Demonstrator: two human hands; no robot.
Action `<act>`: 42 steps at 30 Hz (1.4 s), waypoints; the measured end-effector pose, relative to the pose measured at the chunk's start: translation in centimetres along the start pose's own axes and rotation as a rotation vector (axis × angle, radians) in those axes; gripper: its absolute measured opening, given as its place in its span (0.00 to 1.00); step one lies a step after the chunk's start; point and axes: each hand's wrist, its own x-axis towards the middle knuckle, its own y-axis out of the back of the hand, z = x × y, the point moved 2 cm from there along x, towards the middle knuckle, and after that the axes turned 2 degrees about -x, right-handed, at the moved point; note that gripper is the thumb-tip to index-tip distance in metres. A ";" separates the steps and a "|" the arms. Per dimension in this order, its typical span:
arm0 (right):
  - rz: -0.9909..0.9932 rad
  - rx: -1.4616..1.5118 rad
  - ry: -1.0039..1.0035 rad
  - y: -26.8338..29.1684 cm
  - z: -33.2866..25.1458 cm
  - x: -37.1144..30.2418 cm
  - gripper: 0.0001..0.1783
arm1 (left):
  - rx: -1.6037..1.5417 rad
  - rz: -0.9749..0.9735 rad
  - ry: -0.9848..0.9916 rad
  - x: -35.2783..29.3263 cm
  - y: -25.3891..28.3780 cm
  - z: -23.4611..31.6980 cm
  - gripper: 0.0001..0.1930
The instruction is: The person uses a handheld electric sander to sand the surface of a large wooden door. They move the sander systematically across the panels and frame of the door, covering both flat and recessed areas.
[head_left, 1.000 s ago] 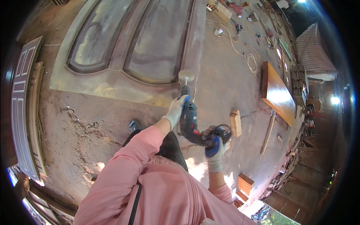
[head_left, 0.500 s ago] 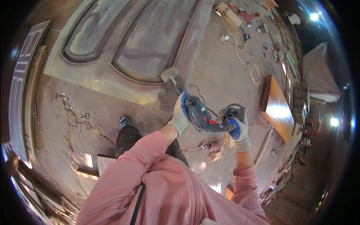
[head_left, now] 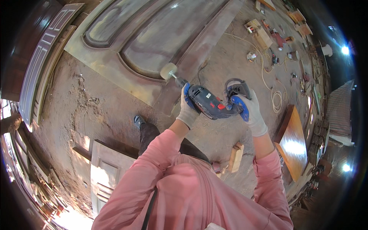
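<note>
— Looking down past the pink sleeves, what do you make out in the two gloved hands?

— Both are on one power drill, dark blue-grey with red marks. The left hand is wrapped round the front of its body, just behind the chuck. The right hand is closed round the rear handle, fingers curled tight, with blue on the glove's palm side.

— And what sits at the drill's tip?

— A pale round buffing pad on a short shaft. It rests against the carved wooden door that lies flat on the floor, at the lower edge of the arched recessed panel, beside the raised moulding.

— Is the drill upright?

— No, tilted; its nose points up and to the left in the head view, toward the door, with the handle end nearer the person.

— What else lies about?

— One shoe stands on the dusty floor just below the door's edge. A small wood block lies near the right forearm. A glossy orange-brown board lies further right, well apart from the drill. A pale cord trails in loops across the floor beyond the right hand. A lighter panelled door lies at the lower left, and more panelled doors lean at the left edge.
</note>
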 end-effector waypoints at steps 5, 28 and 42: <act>-0.041 -0.374 0.142 -0.7 -0.7 0.3 0.22 | -0.034 -0.042 -0.029 -0.9 0.7 -0.3 0.24; -0.125 -0.534 0.261 -1.8 -2.7 -0.5 0.22 | -0.129 -0.005 -0.114 -1.5 -0.2 -1.7 0.23; -0.179 -0.274 0.037 -4.0 -3.0 -1.7 0.18 | -0.080 0.021 -0.160 -0.2 1.5 -1.1 0.27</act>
